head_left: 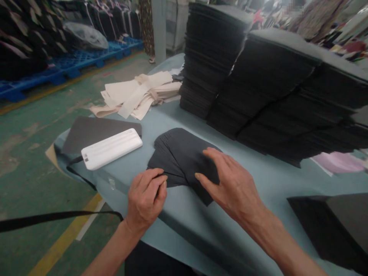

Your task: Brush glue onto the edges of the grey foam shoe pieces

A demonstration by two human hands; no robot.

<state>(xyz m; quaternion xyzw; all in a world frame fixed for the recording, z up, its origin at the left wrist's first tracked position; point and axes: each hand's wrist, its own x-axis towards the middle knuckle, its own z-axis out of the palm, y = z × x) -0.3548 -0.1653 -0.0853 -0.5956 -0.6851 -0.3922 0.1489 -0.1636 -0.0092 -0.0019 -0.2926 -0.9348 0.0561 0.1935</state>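
A small fanned stack of dark fabric pieces [184, 153] lies on the pale blue covered table, with one rounded end pointing away from me. My left hand [148, 191] is closed at the near left edge of the stack, thumb and fingers pinching the layers there. Over the right side of the same stack, my right hand [230, 174] lies with thumb and fingers spread, the fingertips touching or just above the top piece. The palm side of both hands is hidden.
Tall stacks of black panels [264, 88] stand behind and to the right. A white rectangular device [112, 148] rests on a dark panel [94, 132] at the left, near bundled cream strips [143, 92]. A black folded panel [330, 226] lies right. Blue pallets [71, 65] hold goods beyond.
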